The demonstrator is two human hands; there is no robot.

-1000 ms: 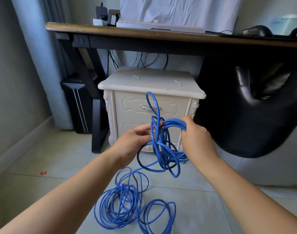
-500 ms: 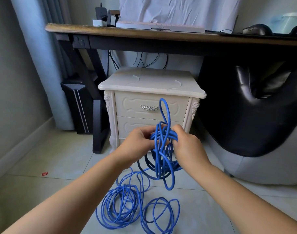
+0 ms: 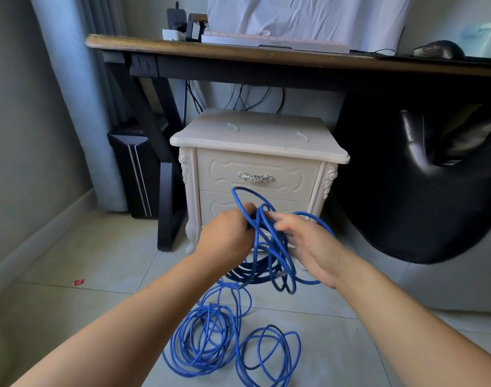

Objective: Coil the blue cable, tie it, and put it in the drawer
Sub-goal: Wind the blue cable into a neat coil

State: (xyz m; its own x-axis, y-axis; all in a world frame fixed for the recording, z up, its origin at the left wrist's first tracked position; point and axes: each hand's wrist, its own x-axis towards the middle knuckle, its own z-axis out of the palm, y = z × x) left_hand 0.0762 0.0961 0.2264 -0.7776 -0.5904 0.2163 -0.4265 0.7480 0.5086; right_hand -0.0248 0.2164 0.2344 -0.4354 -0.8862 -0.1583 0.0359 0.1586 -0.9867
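The left hand [image 3: 227, 233] is closed around a bunch of loops of the blue cable [image 3: 269, 247], gripping them at the top; the right hand [image 3: 303, 241] sits just beside it at 3 o'clock, fingers [image 3: 278, 219] loosely curled and hooked through the same loops, more a light hold than a tight one; one loop arches up above both hands toward 12 o'clock, and several hang below them; the rest of the cable trails down to the tiled floor [image 3: 99, 275] at 6 o'clock, lying there in two loose, untidy piles side by side; straight ahead at 12 o'clock stands a cream bedside cabinet [image 3: 255, 135], its top drawer [image 3: 224, 174] shut, with a silver handle [image 3: 255, 177] at its middle; the cabinet sits under a wooden desk [image 3: 266, 58]; a black chair [image 3: 420, 191] is at 2 o'clock.
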